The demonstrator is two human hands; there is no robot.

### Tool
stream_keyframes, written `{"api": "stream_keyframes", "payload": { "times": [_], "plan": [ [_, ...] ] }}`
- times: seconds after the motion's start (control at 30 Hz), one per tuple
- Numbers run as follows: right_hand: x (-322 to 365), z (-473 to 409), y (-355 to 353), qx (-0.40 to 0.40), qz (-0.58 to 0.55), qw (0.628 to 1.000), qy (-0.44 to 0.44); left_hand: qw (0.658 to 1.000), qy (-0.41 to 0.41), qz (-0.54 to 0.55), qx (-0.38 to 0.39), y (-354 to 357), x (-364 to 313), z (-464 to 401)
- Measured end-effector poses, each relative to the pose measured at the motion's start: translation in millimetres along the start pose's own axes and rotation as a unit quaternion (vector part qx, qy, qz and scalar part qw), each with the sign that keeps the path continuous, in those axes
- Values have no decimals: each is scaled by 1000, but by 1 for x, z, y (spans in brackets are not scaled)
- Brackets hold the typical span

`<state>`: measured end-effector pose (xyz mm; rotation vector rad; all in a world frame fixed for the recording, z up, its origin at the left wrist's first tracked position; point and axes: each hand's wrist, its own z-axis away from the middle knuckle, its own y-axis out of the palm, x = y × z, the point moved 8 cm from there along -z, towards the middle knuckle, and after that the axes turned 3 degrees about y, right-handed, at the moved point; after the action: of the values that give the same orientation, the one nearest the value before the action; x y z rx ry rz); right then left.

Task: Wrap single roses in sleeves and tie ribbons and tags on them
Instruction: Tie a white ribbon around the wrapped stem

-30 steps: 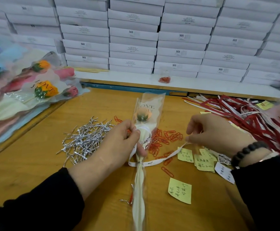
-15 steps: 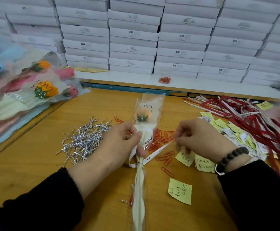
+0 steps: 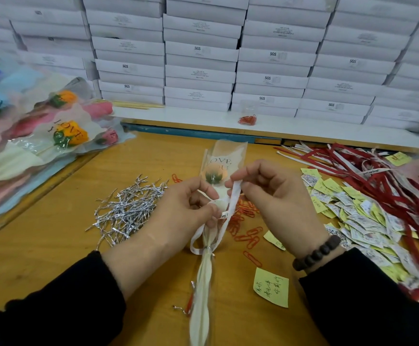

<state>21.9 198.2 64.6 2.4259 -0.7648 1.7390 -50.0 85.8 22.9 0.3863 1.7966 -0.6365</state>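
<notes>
A single rose in a clear sleeve printed "LOVE YOU" (image 3: 222, 161) lies lengthwise on the wooden table (image 3: 41, 245), its cream-wrapped stem (image 3: 203, 295) pointing toward me. A white ribbon (image 3: 232, 201) is wound around the sleeve's neck. My left hand (image 3: 178, 213) grips the sleeve just below the bloom and pinches one ribbon end. My right hand (image 3: 271, 196) pinches the other ribbon end, lifted up beside the bloom.
Silver twist ties (image 3: 128, 208) are heaped on the left, orange paper clips (image 3: 246, 228) under my hands. Yellow and white tags (image 3: 353, 213) and red and white ribbons (image 3: 378, 176) cover the right. Wrapped roses (image 3: 61, 136) are piled far left. Stacked white boxes (image 3: 203, 58) stand behind.
My right hand has come in from the right and up, carrying the ribbon end from out at the side to beside the bloom. My left hand kept its grip on the sleeve.
</notes>
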Motion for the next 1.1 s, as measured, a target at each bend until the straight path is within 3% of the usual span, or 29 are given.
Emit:
{"api": "stream_keyframes", "payload": {
  "times": [0.13, 0.5, 0.77, 0.93, 1.1],
  "plan": [
    [9, 2, 13, 41, 58, 997, -31, 999, 12, 2, 36, 6, -4, 0],
    [-9, -2, 13, 46, 73, 995, 43, 975, -61, 118, 178, 20, -5, 9],
    [-20, 1, 19, 122, 118, 980, 104, 984, -72, 159, 43, 0, 7, 1],
    [-29, 4, 24, 159, 50, 975, 148, 981, -66, 180, 40, 1, 6, 1],
    [-31, 4, 23, 139, 22, 977, 161, 983, -66, 168, 30, 0, 7, 0]
  ]
}}
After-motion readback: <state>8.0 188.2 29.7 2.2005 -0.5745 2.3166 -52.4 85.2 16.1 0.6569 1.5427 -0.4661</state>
